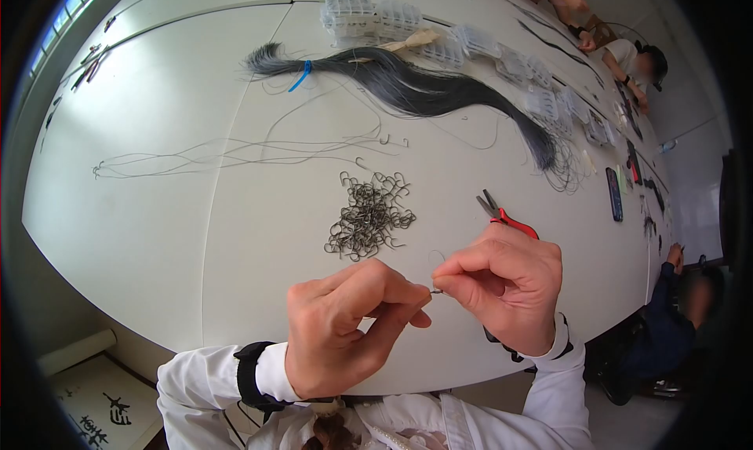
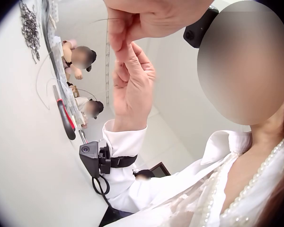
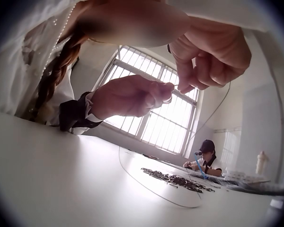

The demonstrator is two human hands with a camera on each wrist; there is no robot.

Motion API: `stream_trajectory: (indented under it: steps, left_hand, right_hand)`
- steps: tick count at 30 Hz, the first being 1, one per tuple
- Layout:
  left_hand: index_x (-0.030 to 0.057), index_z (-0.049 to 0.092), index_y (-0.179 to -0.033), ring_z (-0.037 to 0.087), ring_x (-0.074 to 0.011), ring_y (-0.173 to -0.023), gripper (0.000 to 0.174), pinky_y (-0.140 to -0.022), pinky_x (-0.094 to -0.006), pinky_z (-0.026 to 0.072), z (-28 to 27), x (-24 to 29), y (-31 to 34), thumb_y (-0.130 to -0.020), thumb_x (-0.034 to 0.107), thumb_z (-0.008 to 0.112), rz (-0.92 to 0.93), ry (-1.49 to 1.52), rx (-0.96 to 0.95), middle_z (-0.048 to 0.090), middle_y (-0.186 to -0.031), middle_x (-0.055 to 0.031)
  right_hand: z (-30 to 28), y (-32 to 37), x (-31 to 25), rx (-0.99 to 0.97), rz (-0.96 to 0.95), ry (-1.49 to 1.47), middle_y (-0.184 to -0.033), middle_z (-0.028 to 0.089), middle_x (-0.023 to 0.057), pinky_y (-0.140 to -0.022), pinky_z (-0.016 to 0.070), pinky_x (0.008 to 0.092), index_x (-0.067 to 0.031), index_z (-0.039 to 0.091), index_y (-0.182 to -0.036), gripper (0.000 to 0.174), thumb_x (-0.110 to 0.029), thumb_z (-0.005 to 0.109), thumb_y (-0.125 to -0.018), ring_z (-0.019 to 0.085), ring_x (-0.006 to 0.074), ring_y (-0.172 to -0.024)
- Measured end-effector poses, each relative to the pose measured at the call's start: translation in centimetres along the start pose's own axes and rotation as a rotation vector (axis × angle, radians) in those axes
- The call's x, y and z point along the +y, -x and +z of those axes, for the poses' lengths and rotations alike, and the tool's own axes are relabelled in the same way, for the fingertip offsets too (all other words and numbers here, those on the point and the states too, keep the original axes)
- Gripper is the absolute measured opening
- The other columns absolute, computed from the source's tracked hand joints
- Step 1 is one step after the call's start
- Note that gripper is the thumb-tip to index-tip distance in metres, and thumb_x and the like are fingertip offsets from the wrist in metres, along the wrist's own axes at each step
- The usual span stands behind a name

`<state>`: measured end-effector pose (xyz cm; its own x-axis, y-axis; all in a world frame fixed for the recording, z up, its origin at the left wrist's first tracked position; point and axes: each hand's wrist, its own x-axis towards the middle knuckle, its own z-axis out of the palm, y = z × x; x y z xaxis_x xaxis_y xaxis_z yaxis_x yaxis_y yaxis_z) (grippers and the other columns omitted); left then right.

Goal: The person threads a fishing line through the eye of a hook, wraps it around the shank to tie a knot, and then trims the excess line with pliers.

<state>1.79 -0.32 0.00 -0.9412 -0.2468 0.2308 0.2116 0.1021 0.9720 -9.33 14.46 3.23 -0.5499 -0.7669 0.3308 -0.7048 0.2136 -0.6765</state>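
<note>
My left hand and right hand meet fingertip to fingertip above the near side of the table. The left thumb and forefinger pinch a small dark fish hook, mostly hidden, whose end shows between the hands. Right thumb and forefinger pinch a thin fishing line at the hook; in the right wrist view the line trails from that hand. Just beyond the hands lies a heap of dark fish hooks. Red-handled pliers lie beyond the right hand, jaws pointing away.
A long bundle of dark line, tied with a blue band, stretches across the table. Several lines with hooks lie at left. Clear plastic boxes stand behind the bundle. A phone lies at right; other people sit around the table.
</note>
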Motion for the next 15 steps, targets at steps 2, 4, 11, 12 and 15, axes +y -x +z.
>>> stream_trajectory:
  steps: [2, 4, 11, 12, 15]
  left_hand:
    - [-0.0068, 0.057, -0.080, 0.070, -0.0233, -0.069, 0.012, -0.057, -0.0249, 0.0563, 0.0, 0.0, 0.0, -0.077, -0.018, 0.060, 0.007, 0.005, -0.006, 0.063, -0.074, -0.0134]
    - [-0.0067, 0.056, -0.079, 0.069, -0.0233, -0.068, 0.012, -0.057, -0.0253, 0.0563, 0.0, -0.1, 0.0, -0.077, -0.018, 0.060, 0.029, -0.002, -0.003, 0.063, -0.074, -0.0137]
    - [-0.0033, 0.057, -0.078, 0.070, -0.0174, -0.068, 0.012, -0.054, -0.0226, 0.0548, 0.2, -0.3, 0.1, -0.078, -0.015, 0.060, 0.032, 0.011, 0.062, 0.062, -0.071, -0.0078]
    - [-0.0036, 0.057, -0.078, 0.069, -0.0176, -0.069, 0.012, -0.055, -0.0230, 0.0554, 0.3, -0.4, 0.2, -0.078, -0.015, 0.060, 0.009, 0.039, 0.086, 0.062, -0.072, -0.0082]
    - [-0.0059, 0.055, -0.079, 0.069, -0.0193, -0.068, 0.011, -0.057, -0.0256, 0.0573, 0.1, -0.1, 0.1, -0.079, -0.016, 0.058, -0.020, 0.063, 0.098, 0.062, -0.072, -0.0107]
  right_hand:
    - [-0.3, -0.2, 0.3, -0.124, 0.194, -0.236, -0.065, 0.057, 0.0017, -0.044, 0.0371, 0.0189, -0.0012, 0.067, -0.080, 0.009, 0.001, 0.073, -0.073, 0.053, 0.0049, -0.054]
    - [0.0, -0.1, 0.9, -0.166, 0.318, -0.432, -0.066, 0.059, 0.0003, -0.047, 0.0373, 0.0173, -0.0005, 0.067, -0.082, 0.006, -0.001, 0.071, -0.077, 0.052, 0.0032, -0.057]
    - [-0.1, -0.6, 1.1, -0.300, 0.664, -0.870, -0.076, 0.063, 0.0041, -0.058, 0.0432, 0.0185, 0.0039, 0.063, -0.085, 0.006, 0.000, 0.065, -0.081, 0.056, 0.0055, -0.066]
    - [0.0, -0.5, 1.1, -0.300, 0.663, -0.870, -0.076, 0.063, 0.0041, -0.058, 0.0432, 0.0185, 0.0039, 0.063, -0.085, 0.006, 0.000, 0.065, -0.081, 0.056, 0.0055, -0.066]
    - [0.6, 0.0, 1.2, -0.270, 0.638, -0.972, -0.075, 0.063, 0.0001, -0.056, 0.0389, 0.0148, 0.0018, 0.065, -0.088, 0.009, -0.006, 0.066, -0.085, 0.052, 0.0004, -0.065]
